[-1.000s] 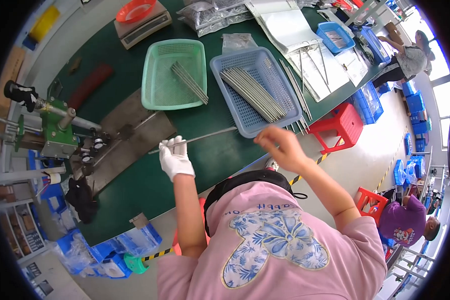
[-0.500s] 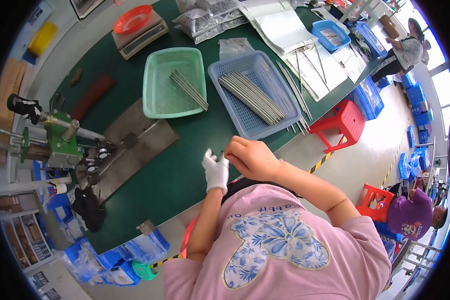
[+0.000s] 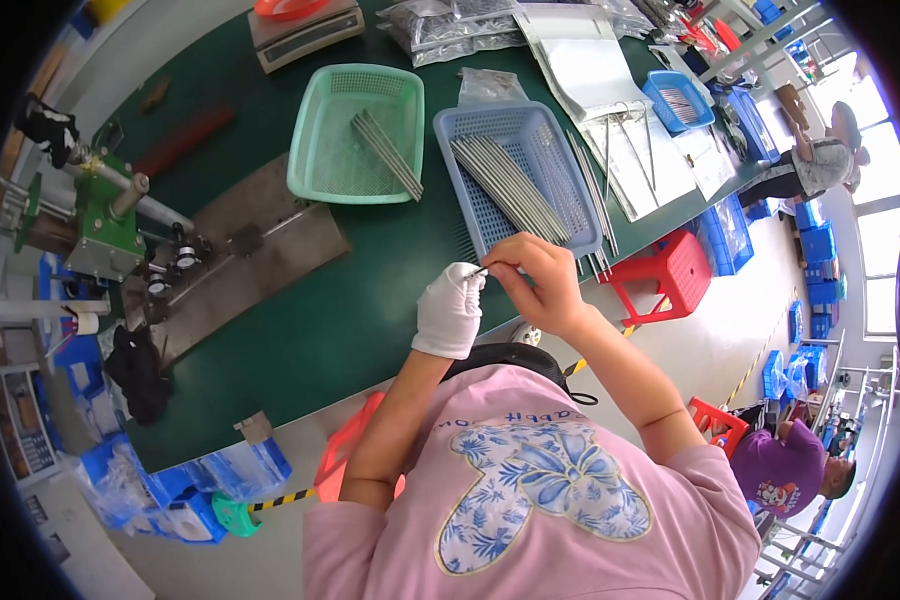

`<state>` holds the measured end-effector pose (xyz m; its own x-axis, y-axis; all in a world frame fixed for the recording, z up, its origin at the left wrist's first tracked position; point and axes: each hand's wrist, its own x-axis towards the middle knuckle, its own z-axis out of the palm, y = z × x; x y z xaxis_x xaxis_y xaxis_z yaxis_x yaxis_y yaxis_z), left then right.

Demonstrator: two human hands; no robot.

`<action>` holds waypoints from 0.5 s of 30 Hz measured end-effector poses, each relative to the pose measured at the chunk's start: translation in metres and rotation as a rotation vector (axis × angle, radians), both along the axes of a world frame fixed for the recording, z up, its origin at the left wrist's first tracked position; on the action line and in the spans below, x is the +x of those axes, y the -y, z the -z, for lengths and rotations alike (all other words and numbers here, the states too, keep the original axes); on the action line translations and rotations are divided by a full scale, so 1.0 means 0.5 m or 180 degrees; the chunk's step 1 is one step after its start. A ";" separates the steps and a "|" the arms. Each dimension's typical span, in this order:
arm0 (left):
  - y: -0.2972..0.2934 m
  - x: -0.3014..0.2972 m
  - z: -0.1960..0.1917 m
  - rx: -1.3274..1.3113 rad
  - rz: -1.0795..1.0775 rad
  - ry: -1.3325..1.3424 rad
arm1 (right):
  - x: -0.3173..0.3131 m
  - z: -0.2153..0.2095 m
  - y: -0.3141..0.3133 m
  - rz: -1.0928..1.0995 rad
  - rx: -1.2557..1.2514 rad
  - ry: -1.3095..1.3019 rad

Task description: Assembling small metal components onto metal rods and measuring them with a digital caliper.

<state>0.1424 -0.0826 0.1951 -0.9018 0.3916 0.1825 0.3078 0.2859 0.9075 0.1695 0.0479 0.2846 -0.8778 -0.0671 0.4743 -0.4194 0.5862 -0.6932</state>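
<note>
My left hand (image 3: 450, 312) wears a white glove and is closed in front of my body, near the table's edge. A short, thin dark piece (image 3: 479, 271) runs from the gloved fingertips to my right hand (image 3: 540, 279). That bare hand pinches its other end between thumb and fingers. What kind of thing the piece is, I cannot make out. Just beyond my hands stands a blue-grey perforated basket (image 3: 452, 190) with a bundle of metal rods (image 3: 510, 188) lying slantwise in it. Left of it, a green basket (image 3: 315, 135) holds a few more rods (image 3: 387, 155), their ends over its rim.
A green fixture with dial gauges (image 3: 184, 256) and a metal plate (image 3: 300, 250) occupy the table's left. Loose rods (image 3: 592, 190) lie right of the blue-grey basket. A scale (image 3: 305, 38) and bagged parts (image 3: 450, 30) stand behind. A red stool (image 3: 660, 275) is beyond the right edge.
My gloved fingers have curled closed, and a thin dark piece now shows between my hands. The right hand has shifted right, its fingers pinching. The whole view has shifted slightly.
</note>
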 end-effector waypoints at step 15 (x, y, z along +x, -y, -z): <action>-0.019 0.008 -0.010 -0.0182 0.0039 -0.0312 | 0.008 -0.030 -0.010 0.0040 0.0357 -0.0353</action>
<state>0.1465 -0.0733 0.2001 -0.8758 0.4149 0.2465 0.3980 0.3321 0.8552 0.1734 0.0530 0.2994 -0.8215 -0.1143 0.5586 -0.4819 0.6629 -0.5730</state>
